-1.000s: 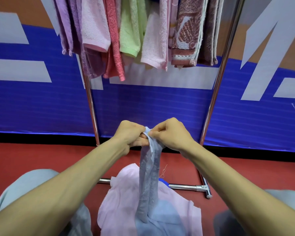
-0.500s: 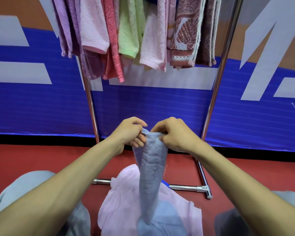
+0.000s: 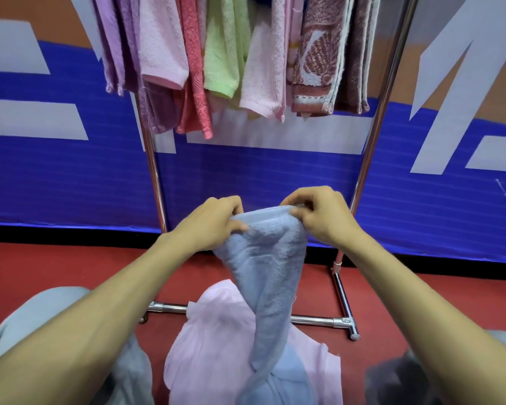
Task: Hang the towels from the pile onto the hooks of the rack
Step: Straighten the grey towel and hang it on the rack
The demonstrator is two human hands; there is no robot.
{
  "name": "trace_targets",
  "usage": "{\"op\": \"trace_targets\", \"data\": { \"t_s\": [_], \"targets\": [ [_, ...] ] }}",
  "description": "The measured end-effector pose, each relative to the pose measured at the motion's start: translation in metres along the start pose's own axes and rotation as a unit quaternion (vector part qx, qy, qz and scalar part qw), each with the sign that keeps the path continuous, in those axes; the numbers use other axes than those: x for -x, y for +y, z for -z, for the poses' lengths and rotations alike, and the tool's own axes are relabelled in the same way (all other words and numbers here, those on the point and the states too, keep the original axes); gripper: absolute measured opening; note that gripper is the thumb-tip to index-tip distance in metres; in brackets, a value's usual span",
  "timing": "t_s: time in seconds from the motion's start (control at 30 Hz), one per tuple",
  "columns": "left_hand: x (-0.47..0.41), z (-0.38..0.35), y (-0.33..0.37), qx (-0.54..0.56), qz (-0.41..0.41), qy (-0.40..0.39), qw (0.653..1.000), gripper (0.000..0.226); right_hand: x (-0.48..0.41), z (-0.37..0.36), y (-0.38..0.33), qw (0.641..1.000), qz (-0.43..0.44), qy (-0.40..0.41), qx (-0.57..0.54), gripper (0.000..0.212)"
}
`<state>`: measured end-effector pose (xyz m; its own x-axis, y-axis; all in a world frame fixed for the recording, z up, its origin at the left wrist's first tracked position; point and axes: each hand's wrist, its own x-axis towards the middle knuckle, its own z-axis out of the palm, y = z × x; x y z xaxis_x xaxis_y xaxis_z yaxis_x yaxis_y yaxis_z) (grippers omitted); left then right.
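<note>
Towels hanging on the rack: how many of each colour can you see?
Purple towels: 2
Pink towels: 2
Coral towel: 1
Green towel: 1
Brown towels: 2
Total: 8 that can be told apart. They overlap, so more may be hidden behind.

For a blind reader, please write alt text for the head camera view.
Left hand and right hand hold up a blue towel by its top edge, above a pink towel on the red floor. Behind, a metal rack holds hanging towels.
</note>
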<state>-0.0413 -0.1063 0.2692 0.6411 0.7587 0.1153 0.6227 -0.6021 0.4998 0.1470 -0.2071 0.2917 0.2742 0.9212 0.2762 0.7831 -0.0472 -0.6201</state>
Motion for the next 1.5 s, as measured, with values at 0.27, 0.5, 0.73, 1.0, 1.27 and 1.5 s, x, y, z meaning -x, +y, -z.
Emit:
{"op": "trace_targets", "data": {
  "t_s": [0.27,0.5,0.73,1.0,1.27,1.5],
  "targets": [
    [0.002,0.003,-0.011,-0.082,-0.002,-0.032,0.996,0.027,0.001,-0.014,0.018,0.998,-0.03,-0.012,0.057,0.011],
    [0.002,0.009,-0.017,-0.059,0.002,-0.005,0.998,0.032,-0.003,-0.018,0.03,0.992,-0.088,0.036,-0.08,0.01],
    [0.004,0.008,-0.022,-0.032,-0.018,0.113,0.993,0.019,-0.003,-0.02,0.034,0.981,-0.132,0.041,-0.134,0.014],
    [0.006,0.041,0.002,-0.01,-0.081,0.218,0.972,0.013,-0.016,0.027,-0.026,0.979,-0.073,0.173,-0.075,0.008],
    [0.0,0.149,0.058,-0.062,-0.103,0.284,0.951,0.012,-0.029,0.103,-0.104,0.953,0.002,0.27,-0.135,0.007],
    [0.008,0.254,0.131,-0.135,-0.12,0.331,0.926,0.021,-0.037,0.182,-0.174,0.932,0.054,0.343,-0.098,0.013]
  ]
}}
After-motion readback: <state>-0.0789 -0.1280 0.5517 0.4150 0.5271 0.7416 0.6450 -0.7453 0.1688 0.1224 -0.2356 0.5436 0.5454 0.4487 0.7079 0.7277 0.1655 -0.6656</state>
